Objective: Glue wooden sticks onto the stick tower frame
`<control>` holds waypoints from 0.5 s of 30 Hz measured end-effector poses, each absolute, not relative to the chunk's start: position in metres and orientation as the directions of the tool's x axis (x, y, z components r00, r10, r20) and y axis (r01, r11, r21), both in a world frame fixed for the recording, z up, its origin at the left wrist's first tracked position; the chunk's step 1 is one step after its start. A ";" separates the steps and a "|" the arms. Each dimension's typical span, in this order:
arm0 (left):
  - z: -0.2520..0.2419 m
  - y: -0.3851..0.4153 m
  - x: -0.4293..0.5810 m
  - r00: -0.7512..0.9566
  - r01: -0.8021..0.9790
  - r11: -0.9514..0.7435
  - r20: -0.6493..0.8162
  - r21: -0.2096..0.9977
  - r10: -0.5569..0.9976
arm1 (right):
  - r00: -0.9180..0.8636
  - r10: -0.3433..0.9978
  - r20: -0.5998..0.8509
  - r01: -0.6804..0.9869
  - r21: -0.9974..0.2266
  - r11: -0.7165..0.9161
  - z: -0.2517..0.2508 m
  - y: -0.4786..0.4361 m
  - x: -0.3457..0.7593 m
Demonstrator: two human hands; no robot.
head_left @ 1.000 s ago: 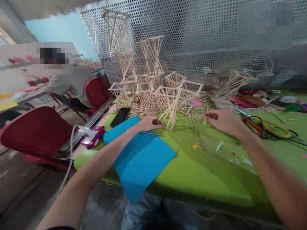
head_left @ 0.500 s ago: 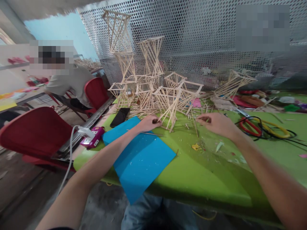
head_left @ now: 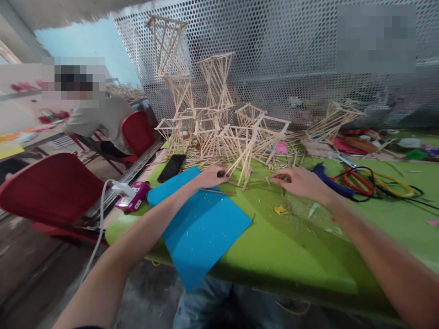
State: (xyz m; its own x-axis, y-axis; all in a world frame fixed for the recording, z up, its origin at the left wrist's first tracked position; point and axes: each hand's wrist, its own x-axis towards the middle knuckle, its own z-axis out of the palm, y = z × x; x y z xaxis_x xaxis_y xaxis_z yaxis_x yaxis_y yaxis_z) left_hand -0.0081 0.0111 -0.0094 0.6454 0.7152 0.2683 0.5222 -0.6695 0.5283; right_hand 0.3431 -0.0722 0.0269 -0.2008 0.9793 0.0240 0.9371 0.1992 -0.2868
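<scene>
Lime-green covering spreads over the table, and a perforated metal screen closes off the far side from 10 to 2 o'clock.

Head view: a heap of stick frames stands at 12 o'clock against the screen, stacked highest toward 11 o'clock. One lone frame lies tilted at 1 o'clock. The left hand rests at the far corner of a blue sheet, its thumb and fingers pinched shut on the lower end of the nearest frame, which leans out of the heap toward the person. A loose stick lies on the sheet just under that hand.

The right hand sits at 3 o'clock from the left one, well apart from it, palm down, with its fingers curled onto the table among scattered sticks. Whether it grips one cannot be told. A yellow scrap lies at 7 o'clock from this hand. A blue tool and a tangle of red, yellow and black cables lie at its 3 o'clock.

A black phone lies at 9 o'clock from the left hand, and farther that way a pink power strip sits at the table's edge. Red chairs stand at 9 o'clock, and another person sits bent over at 10 o'clock.
</scene>
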 end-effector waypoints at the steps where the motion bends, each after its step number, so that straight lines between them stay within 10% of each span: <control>1: -0.007 0.011 -0.010 0.678 0.506 -0.669 0.229 0.544 0.699 | -0.202 0.979 0.021 0.936 -0.290 0.199 0.026 -0.073 0.342; 15: -0.001 0.017 -0.021 0.750 0.504 -0.662 0.100 0.555 0.654 | -0.196 0.980 0.021 0.940 -0.280 0.194 0.021 -0.072 0.341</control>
State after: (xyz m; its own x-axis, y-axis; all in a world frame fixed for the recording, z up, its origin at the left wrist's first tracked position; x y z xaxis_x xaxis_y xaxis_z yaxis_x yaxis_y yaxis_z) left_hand -0.0214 0.0170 -0.0011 0.7496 0.6543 0.1005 0.5038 -0.6623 0.5546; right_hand 0.3409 -0.0722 0.0207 -0.1957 0.9804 0.0206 0.9402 0.1936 -0.2804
